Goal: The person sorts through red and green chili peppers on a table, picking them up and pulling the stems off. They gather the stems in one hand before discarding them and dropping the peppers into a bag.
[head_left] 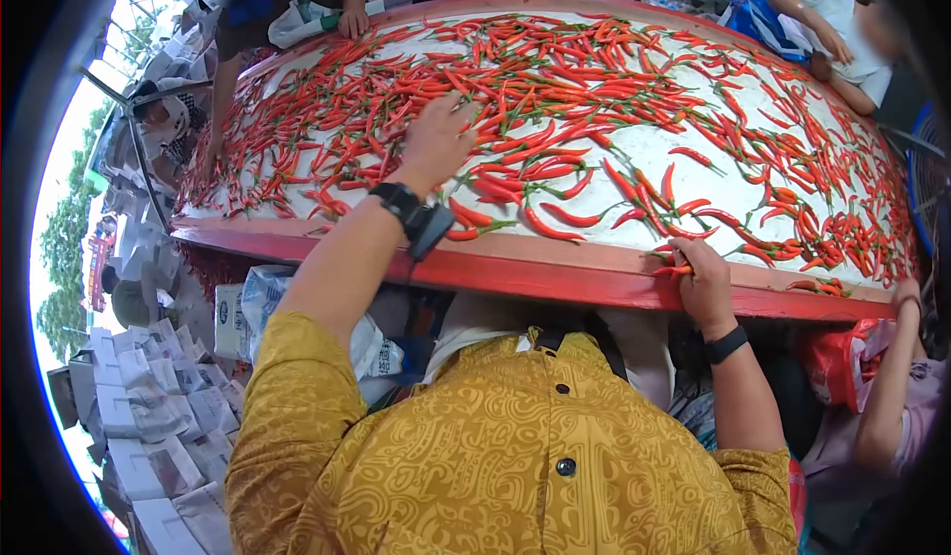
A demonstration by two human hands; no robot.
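Red chili peppers (540, 174) with green stems lie scattered over a white tabletop (649, 164) with a red raised rim (535, 266). My left hand (438, 144), with a black watch on its wrist, is over the peppers left of centre. Its fingers are apart and nothing shows between them; the fingertips are close to several peppers. At the near rim, right of centre, my right hand (703, 280) has its fingers closed round red chili peppers (674, 270), their ends poking out to the left. That wrist wears a black band.
Other people stand round the table: one at the upper left with a hand (354, 22) on the far rim, one at the upper right, one at the lower right. White boxes (149, 406) are stacked at the lower left. A blue bag (761, 22) sits by the far right edge.
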